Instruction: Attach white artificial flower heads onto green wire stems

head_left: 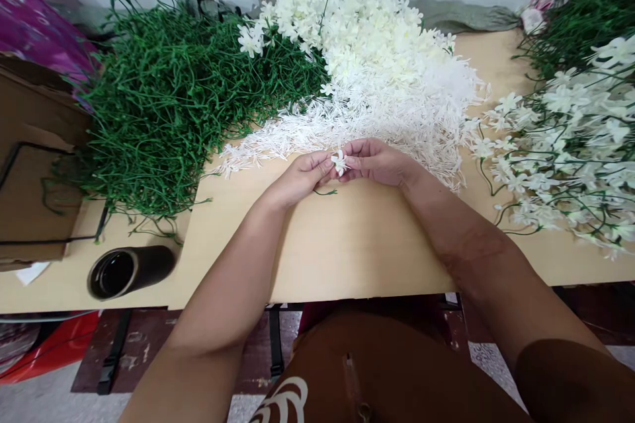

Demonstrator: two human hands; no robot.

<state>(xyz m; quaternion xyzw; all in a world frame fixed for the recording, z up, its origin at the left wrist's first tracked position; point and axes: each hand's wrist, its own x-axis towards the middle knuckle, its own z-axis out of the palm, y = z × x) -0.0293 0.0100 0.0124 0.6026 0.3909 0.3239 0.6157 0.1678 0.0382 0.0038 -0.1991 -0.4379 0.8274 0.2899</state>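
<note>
White artificial flower (339, 162): at mid-worktop, between the two hands, just in front of the heap of thin white strands (391, 122). Left hand (308, 175): thumb and fingers pinch the flower from its left side. Right hand (380, 162): thumb and forefinger close on the opposite edge. Which part sits under the fingertips is hidden. A short green stem tip (326, 193) shows below the left hand; whether it joins the flower cannot be told.

Handling, judged by look: very light; petals thin and pliant, probably fabric or plastic, liable to crease or bend if squeezed. Stem likely stiffer, springy, slim enough to roll between fingertips. Best hold: a light pinch at the flower's base or on the stem, clear of the petal edges.

Surroundings: tangled green stems (159, 99) at left, loose white blossoms (357, 20) beyond the strands, stemmed white flowers (570, 145) at right, all on the wooden worktop (357, 244). Dark cup (133, 271) near the left front edge.
</note>
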